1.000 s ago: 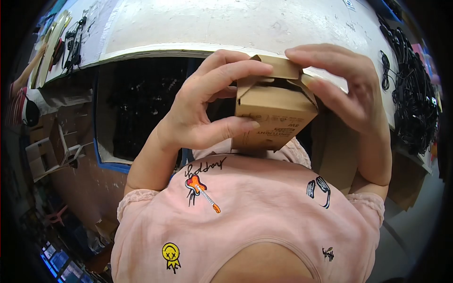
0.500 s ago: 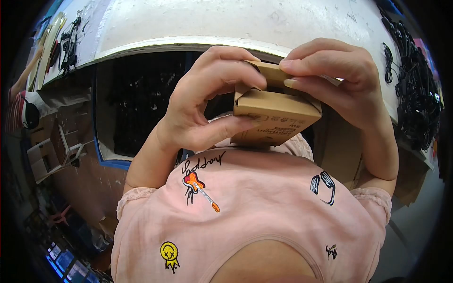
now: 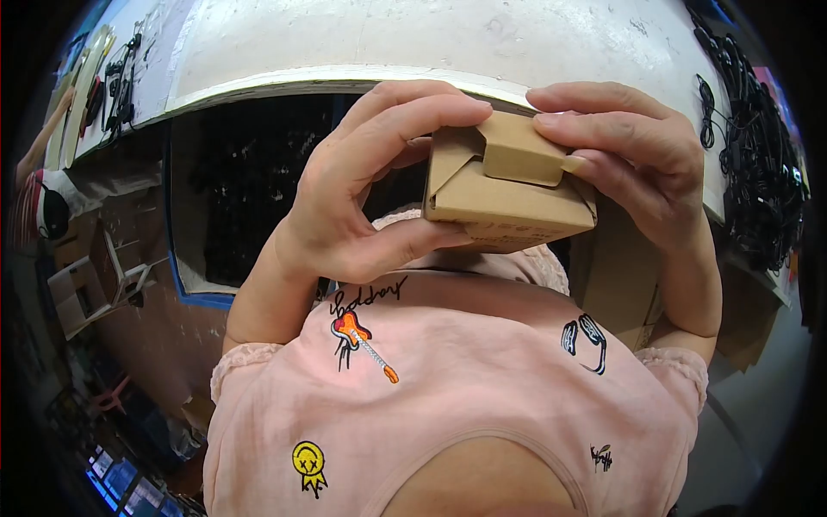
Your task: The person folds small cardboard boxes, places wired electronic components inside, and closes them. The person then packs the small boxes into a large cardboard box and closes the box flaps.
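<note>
A small brown cardboard box is held up in front of my chest, its end facing up toward the camera. A flap with a narrow tab lies folded over that end, the tab's edge resting on the front panel. My left hand grips the box's left side, fingers at the top edge and thumb along the lower face. At the right corner, my right hand has its fingers on the flap and its thumb beside the tab. The inside of the box is hidden.
Beyond the box runs a white table. Bundled black cables lie at the right. A blue-edged bin with dark contents sits below the table. At the far left, another person's arm reaches toward the table.
The flap, raised earlier over a dark opening, has come down over the box's end. The box has tilted, so its printed side shows less. My right fingers have moved with the flap.
</note>
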`<state>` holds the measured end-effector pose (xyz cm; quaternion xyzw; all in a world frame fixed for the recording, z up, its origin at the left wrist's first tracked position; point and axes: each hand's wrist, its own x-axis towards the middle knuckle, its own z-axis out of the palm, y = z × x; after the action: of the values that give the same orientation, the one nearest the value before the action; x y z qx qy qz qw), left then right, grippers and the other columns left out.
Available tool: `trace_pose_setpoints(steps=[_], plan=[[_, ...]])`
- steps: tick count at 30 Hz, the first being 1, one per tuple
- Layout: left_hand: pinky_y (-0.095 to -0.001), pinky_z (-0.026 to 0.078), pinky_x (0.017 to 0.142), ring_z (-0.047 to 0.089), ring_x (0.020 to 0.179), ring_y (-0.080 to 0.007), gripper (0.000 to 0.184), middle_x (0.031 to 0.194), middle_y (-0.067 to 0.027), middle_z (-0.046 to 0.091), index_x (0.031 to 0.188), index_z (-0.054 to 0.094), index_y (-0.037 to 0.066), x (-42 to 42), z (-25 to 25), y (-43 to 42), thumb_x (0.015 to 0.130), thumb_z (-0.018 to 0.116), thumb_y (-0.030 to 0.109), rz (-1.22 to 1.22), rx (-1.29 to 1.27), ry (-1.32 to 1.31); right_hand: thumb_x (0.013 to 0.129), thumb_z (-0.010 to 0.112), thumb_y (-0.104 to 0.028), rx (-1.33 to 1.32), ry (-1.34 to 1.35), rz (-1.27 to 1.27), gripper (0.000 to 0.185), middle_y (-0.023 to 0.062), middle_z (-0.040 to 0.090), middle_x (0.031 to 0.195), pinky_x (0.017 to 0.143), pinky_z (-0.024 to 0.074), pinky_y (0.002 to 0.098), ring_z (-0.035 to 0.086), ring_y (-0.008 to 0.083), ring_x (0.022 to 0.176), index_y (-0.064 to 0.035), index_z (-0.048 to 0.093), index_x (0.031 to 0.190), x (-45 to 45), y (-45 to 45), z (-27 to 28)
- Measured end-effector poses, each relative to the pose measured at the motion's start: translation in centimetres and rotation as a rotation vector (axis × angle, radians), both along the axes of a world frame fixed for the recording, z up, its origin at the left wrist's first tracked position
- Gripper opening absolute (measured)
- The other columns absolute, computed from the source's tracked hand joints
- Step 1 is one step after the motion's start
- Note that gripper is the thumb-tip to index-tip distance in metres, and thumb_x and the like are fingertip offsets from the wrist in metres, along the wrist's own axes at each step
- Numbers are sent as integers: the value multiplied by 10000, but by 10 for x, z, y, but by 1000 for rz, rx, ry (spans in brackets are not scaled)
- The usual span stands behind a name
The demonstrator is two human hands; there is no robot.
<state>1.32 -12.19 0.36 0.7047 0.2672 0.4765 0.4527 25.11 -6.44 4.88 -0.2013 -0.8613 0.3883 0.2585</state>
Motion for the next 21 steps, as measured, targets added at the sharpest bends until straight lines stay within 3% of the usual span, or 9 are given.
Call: trace_pose_setpoints(steps=[2, 8, 10, 13, 16, 21], plan=[[-322, 446, 919, 502, 1078, -220, 632, 1175, -128, 428, 1196, 466, -32, 1, 2, 1, 619, 723, -13, -8, 17, 22, 773, 597, -6, 23, 13, 1, 200, 204, 602, 1015, 783, 484, 286, 611, 251, 923, 28, 637, 967, 1, 0, 1], [-316, 444, 913, 510, 1061, -219, 596, 1176, -133, 427, 1164, 488, -23, 4, 0, -2, 619, 730, -18, -1, 0, -34, 699, 636, 77, 86, 3, -75, 200, 167, 633, 919, 729, 500, 273, 631, 224, 839, 25, 648, 892, -6, -8, 8], [-312, 455, 885, 529, 1025, -217, 539, 1166, -138, 436, 1113, 536, -4, 8, -3, -4, 611, 731, -20, 28, -2, -111, 687, 650, 81, 175, -5, -106, 200, 156, 638, 894, 711, 504, 265, 634, 215, 817, 20, 649, 877, -8, -8, 9], [-310, 464, 828, 549, 956, -218, 429, 1134, -148, 460, 995, 609, 29, 2, -4, -1, 589, 738, -16, 23, 117, 42, 670, 669, 82, 220, -10, -124, 205, 143, 641, 873, 686, 508, 250, 638, 202, 790, 10, 651, 861, -9, -8, 8], [-308, 463, 789, 556, 905, -221, 367, 1105, -153, 479, 912, 644, 51, 6, -3, -2, 564, 747, -9, 73, 115, 12, 664, 681, 73, 258, -17, -125, 200, 133, 643, 863, 663, 510, 241, 640, 193, 767, 4, 654, 850, -8, -9, 7], [-306, 466, 789, 558, 900, -226, 372, 1094, -155, 484, 914, 646, 53, 4, -6, 0, 561, 745, -13, 49, 129, 19, 660, 695, 50, 287, -38, -121, 171, 123, 643, 842, 634, 511, 239, 638, 182, 734, -4, 655, 817, -10, -10, 6]])
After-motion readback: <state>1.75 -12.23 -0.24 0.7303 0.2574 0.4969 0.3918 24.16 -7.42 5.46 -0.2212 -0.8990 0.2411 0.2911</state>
